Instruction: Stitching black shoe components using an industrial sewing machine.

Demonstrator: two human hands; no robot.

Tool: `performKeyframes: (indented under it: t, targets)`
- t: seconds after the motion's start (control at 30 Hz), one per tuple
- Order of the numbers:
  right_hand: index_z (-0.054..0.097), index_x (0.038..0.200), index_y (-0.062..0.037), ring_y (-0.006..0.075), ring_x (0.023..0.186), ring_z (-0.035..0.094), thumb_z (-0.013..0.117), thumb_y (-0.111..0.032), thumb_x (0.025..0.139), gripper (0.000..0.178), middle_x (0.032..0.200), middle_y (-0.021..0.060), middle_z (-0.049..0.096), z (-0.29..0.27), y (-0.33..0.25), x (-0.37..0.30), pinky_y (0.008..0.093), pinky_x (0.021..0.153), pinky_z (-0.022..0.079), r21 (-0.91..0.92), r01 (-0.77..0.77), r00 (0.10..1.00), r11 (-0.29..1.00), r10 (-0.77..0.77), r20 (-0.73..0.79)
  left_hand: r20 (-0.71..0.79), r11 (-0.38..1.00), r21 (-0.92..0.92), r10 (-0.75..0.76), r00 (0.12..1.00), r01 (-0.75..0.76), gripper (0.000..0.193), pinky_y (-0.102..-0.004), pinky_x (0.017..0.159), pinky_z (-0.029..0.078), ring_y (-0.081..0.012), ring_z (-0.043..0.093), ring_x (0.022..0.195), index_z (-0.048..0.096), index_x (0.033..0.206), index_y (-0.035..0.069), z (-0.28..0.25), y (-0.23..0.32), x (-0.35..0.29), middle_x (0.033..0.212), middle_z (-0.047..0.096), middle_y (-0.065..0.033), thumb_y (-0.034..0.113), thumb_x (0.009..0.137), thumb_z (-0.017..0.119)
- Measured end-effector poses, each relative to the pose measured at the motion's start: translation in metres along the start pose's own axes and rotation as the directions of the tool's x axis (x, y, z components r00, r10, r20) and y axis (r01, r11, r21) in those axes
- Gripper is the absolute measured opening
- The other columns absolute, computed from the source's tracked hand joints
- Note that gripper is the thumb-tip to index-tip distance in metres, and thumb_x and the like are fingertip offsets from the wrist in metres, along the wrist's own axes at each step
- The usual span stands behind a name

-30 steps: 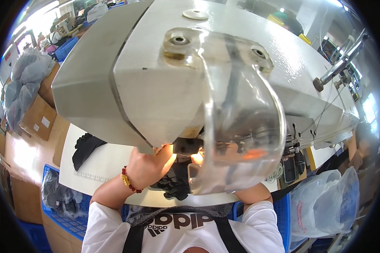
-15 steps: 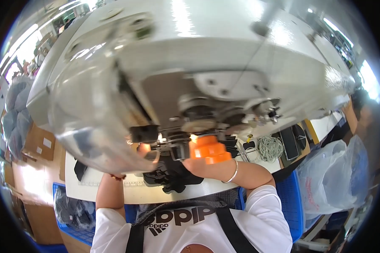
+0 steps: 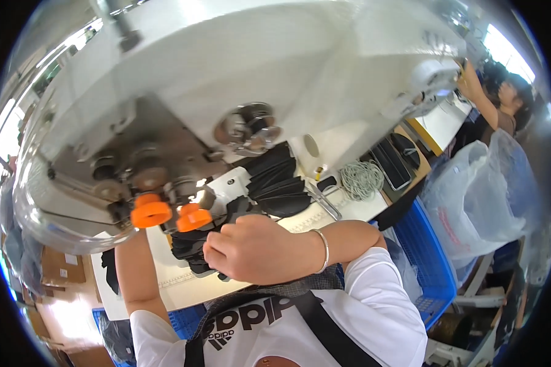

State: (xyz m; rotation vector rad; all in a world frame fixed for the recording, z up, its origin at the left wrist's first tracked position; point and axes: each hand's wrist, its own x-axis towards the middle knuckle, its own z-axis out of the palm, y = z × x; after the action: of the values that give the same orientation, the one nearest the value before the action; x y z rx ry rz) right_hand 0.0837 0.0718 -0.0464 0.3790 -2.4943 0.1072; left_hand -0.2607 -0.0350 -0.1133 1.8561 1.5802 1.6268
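The white head of a sewing machine point(image 3: 300, 79) fills the upper part of the view, with two orange knobs point(image 3: 151, 212) on its underside. My right hand point(image 3: 257, 249) is closed, its fingers curled in. It is in front of the knobs, over black cloth point(image 3: 190, 248) on the white table point(image 3: 187, 289). Whatever its fingertips hold is hidden. My left forearm point(image 3: 134, 269) reaches up behind the machine's clear guard, and the hand itself is concealed there. Several black pleated cloth pieces point(image 3: 278, 186) lie fanned out beyond my right hand.
A metal tool point(image 3: 326, 203), a coil of pale cord point(image 3: 361, 180) and a dark phone-like slab point(image 3: 390, 162) lie to the right. Beyond stand a blue crate point(image 3: 433, 272) and a clear plastic bag point(image 3: 477, 199). Another person point(image 3: 488, 116) sits at far right. Cardboard boxes point(image 3: 61, 267) are at left.
My right hand has come out from behind the orange knobs toward me and now shows whole, with curled fingers. The view has shifted, uncovering the fanned black pieces. My left hand has gone from sight.
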Motion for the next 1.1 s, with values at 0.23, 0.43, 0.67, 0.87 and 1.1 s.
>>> performKeyframes:
  t: [0.23, 0.43, 0.67, 0.87, 1.1]
  targets:
    - [0.054, 0.074, -0.0086, 0.0202, 0.064, 0.059, 0.063, -0.015, 0.070, 0.012, 0.071, 0.0048, 0.053, 0.016, -0.004, -0.079, 0.0321, 0.050, 0.047, 0.011, -0.451, 0.889, 0.892, 0.449, 0.091, 0.082, 0.910, -0.400, -0.082, 0.993, 0.109, 0.028, -0.0391, 0.086, 0.049, -0.0261, 0.064, 0.092, 0.062, 0.109, 0.007, -0.011, -0.047, -0.007, 0.106, 0.064, -0.0079, 0.022, 0.085, 0.063]
    - [0.059, 0.083, -0.0063, 0.0259, 0.083, 0.058, 0.068, -0.017, 0.074, 0.017, 0.084, 0.0082, 0.055, 0.025, 0.011, -0.147, 0.0374, 0.064, 0.049, -0.259, -0.867, 0.475, 0.425, 0.862, -0.175, 0.085, 0.745, -0.643, -0.160, 0.983, 0.177, 0.029, -0.0391, 0.087, 0.049, -0.0257, 0.063, 0.093, 0.061, 0.111, 0.006, -0.014, -0.067, -0.006, 0.108, 0.064, -0.0076, 0.022, 0.087, 0.062]
    - [0.060, 0.084, -0.0042, 0.0295, 0.086, 0.056, 0.067, -0.012, 0.073, 0.016, 0.087, 0.0110, 0.056, 0.046, 0.032, -0.168, 0.0410, 0.073, 0.048, -0.391, -0.843, 0.479, 0.370, 0.848, -0.229, -0.018, 0.564, -0.816, -0.242, 0.970, 0.125, 0.030, -0.0391, 0.088, 0.049, -0.0253, 0.063, 0.095, 0.060, 0.113, 0.006, 0.014, -0.027, -0.005, 0.111, 0.063, -0.0073, 0.023, 0.089, 0.061]
    - [0.058, 0.085, -0.0017, 0.0346, 0.079, 0.060, 0.052, -0.003, 0.082, 0.007, 0.083, 0.0152, 0.059, 0.044, 0.033, -0.177, 0.0437, 0.068, 0.049, -0.374, -0.885, 0.403, 0.276, 0.856, -0.322, -0.347, 0.870, -0.457, -0.365, 0.864, 0.184, 0.023, -0.0309, 0.084, 0.048, -0.0184, 0.061, 0.091, 0.060, 0.109, 0.000, -0.003, 0.033, -0.048, 0.106, 0.064, -0.0063, 0.013, 0.090, 0.058]
    - [0.058, 0.099, -0.0018, 0.0364, 0.081, 0.062, 0.053, -0.002, 0.084, 0.016, 0.088, 0.0160, 0.062, 0.014, -0.010, -0.111, 0.0438, 0.069, 0.049, -0.328, -0.825, 0.547, 0.460, 0.794, -0.264, -0.584, 0.797, -0.436, -0.604, 0.541, 0.419, 0.017, -0.0203, 0.069, 0.046, -0.0066, 0.057, 0.080, 0.060, 0.101, -0.001, 0.004, 0.148, -0.156, 0.090, 0.061, -0.0001, 0.002, 0.085, 0.064]
